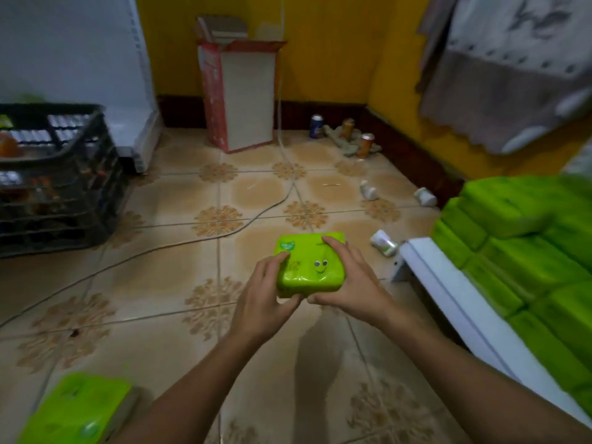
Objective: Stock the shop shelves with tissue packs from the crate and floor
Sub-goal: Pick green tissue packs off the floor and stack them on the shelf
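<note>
A bright green tissue pack (309, 264) with a smiley face printed on it is held above the tiled floor, in the middle of the view. My left hand (266, 296) grips its left and near edge. My right hand (349, 280) grips its right side, fingers over the top. To the right, a white shelf (448, 296) carries stacked green tissue packs (525, 251). Another green pack (80, 408) lies on the floor at the bottom left. A black plastic crate (64, 193) stands at the left.
A tall red and white carton (240, 94) stands against the yellow wall. Cans (347, 129) and small white bottles (384, 243) lie scattered on the floor near the corner. A cable (192, 241) runs across the tiles. Cloth (512, 75) hangs at the upper right.
</note>
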The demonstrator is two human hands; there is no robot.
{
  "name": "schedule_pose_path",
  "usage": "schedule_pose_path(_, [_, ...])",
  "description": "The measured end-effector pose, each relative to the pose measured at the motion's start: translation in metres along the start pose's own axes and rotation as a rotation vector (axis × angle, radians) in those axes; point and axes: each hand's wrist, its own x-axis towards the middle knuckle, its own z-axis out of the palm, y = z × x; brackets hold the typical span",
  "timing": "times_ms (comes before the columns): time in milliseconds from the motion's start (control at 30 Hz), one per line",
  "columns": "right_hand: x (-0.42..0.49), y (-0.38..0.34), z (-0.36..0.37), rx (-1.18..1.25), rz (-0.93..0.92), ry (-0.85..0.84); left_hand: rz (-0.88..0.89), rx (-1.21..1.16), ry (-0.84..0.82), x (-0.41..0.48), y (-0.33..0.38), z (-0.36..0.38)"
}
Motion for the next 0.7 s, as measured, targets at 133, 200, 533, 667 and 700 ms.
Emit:
schedule_pose_path(133, [-0.037,0.027,-0.066,-0.131,0.060,0.222,0.189,0.009,-0.142,0.037,0.067,0.028])
schedule_pose_path(200, [-0.055,0.038,-0.101,-0.186,0.090,0.351,0.256,-0.021,-0.157,0.051,0.111,0.044])
schedule_pose_path(533, [-0.121,0.103,-0.214,-0.217,0.326,0.772,0.452,-0.040,-0.236,0.041,0.228,0.124])
schedule_pose_path(667, [-0.118,0.126,-0.227,-0.121,0.381,0.788,0.412,0.038,-0.249,0.046,0.229,0.137])
schedule_pose_path(700, [-0.116,0.131,-0.230,-0.112,0.383,0.765,0.407,0.057,-0.261,0.046,0.231,0.142])
